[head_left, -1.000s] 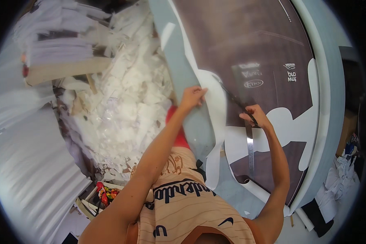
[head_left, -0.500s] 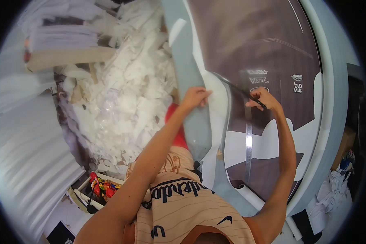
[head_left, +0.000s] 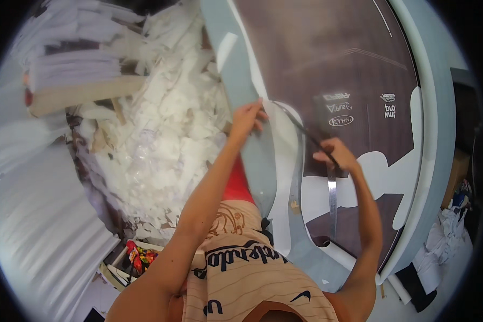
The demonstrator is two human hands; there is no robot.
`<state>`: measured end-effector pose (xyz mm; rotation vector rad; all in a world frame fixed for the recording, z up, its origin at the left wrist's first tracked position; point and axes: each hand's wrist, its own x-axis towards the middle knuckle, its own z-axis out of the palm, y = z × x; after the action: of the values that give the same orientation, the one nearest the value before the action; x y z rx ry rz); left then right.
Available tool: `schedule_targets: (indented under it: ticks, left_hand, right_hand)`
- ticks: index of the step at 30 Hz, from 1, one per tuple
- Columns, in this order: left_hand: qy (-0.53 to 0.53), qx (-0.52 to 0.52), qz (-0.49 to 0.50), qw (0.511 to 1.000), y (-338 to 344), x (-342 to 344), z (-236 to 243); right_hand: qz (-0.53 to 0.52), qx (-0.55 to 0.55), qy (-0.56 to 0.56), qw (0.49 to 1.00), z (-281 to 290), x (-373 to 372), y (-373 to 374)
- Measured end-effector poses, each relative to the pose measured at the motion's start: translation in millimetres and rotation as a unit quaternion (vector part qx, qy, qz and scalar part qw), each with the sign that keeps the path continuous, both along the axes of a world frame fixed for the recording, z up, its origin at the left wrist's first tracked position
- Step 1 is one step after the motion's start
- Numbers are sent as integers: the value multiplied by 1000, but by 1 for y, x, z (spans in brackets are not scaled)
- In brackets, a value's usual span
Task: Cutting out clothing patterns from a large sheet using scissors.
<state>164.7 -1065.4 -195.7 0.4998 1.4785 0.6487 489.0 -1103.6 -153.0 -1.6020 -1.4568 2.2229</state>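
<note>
A large dark brown printed sheet [head_left: 349,70] with white shapes and margins lies on a blue-grey table [head_left: 263,182]. In my right hand [head_left: 339,154] are long, dark scissors [head_left: 306,131], their blades slanting up and left to the sheet's left edge. The fingers close round the handles, which they partly hide. My left hand [head_left: 248,119] is left of the blade tips, its fingertips pinching the edge of the white paper margin [head_left: 284,145]. Below the right hand, a metal ruler [head_left: 333,206] lies lengthwise over the sheet.
White paper scraps [head_left: 161,145] heap up left of the table. Beyond them are stacked white sheets [head_left: 75,67] on a board. A box [head_left: 112,268] with colourful packets stands at lower left. The sheet's near end curls into a roll [head_left: 338,256]. Crumpled white material [head_left: 440,241] lies at right.
My right hand and the scissors have come nearer to me and slightly left. My left hand has shifted a little left and farther away, up along the margin. The view has shifted slightly.
</note>
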Motion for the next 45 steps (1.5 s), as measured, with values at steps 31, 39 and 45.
schedule_targets:
  ticks: [31, 39, 45]
  left_hand:
    - [-104, -2, -55, 993, 44, -34, -22]
    - [-116, 9, -84, 990, 43, -38, -30]
    - [-64, -20, -99, 993, 45, -39, -30]
  right_hand:
    - [-328, 13, 48, 944, -16, -177, 18]
    - [-330, 33, 94, 939, -20, -187, 80]
    - [-329, 70, 83, 938, -17, -203, 125]
